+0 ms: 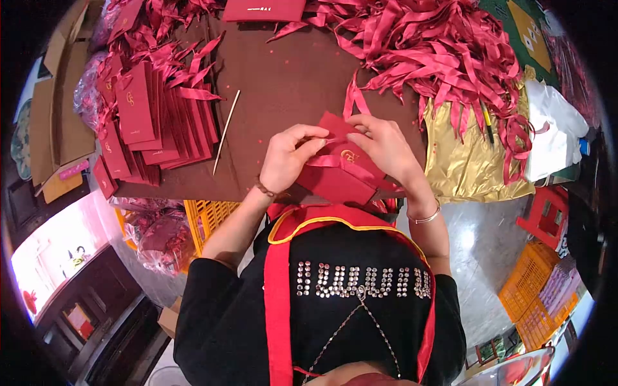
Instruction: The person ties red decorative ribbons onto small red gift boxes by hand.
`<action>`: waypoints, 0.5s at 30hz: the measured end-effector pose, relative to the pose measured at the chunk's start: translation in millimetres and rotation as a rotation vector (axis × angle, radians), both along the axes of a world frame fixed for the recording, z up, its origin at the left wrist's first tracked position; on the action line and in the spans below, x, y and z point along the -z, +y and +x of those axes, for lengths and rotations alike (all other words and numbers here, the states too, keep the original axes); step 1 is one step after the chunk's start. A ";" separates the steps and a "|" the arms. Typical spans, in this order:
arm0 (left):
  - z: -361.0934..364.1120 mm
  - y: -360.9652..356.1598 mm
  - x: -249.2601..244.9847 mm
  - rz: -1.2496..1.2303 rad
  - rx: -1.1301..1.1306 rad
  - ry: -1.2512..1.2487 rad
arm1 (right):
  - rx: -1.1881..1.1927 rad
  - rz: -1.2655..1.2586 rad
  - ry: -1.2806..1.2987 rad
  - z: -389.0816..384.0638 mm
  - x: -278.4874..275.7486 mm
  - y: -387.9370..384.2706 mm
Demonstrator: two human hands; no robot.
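Observation:
A red paper gift bag (340,186) with a gold emblem lies at the table's near edge, with a red ribbon (328,160) across it. My left hand (290,154) pinches the bag's upper left part between thumb and fingers. On the opposite side, my right hand (386,147) is closed on the upper right part, near the bag's pointed top flap. Just beyond the fingers, a loose ribbon loop (354,96) stands on the brown table. What lies directly under the fingertips is partly hidden.
Stacked red bags (138,112) stand left, beside a thin wooden stick (226,132). Heaped red ribbons (438,55) fill the far right, above gold wrapping (460,164) with a yellow-black pen (487,122). Another red bag (264,9) lies at the far edge. Orange crates (531,283) stand below right.

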State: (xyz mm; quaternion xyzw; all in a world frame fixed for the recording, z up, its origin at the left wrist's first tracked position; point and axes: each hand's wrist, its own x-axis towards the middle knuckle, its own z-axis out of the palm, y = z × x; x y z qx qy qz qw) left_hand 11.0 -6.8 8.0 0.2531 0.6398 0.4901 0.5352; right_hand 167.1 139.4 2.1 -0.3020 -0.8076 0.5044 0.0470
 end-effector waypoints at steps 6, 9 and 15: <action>14.5 0.0 3.4 0.261 0.184 0.928 | 0.004 -0.210 0.005 0.8 5.8 5.9; 17.2 -1.7 5.3 0.280 0.189 1.001 | 0.025 -0.373 0.014 1.6 16.1 7.2; 16.4 7.1 -2.9 0.261 0.103 0.934 | 0.032 -0.353 0.008 1.5 13.4 5.4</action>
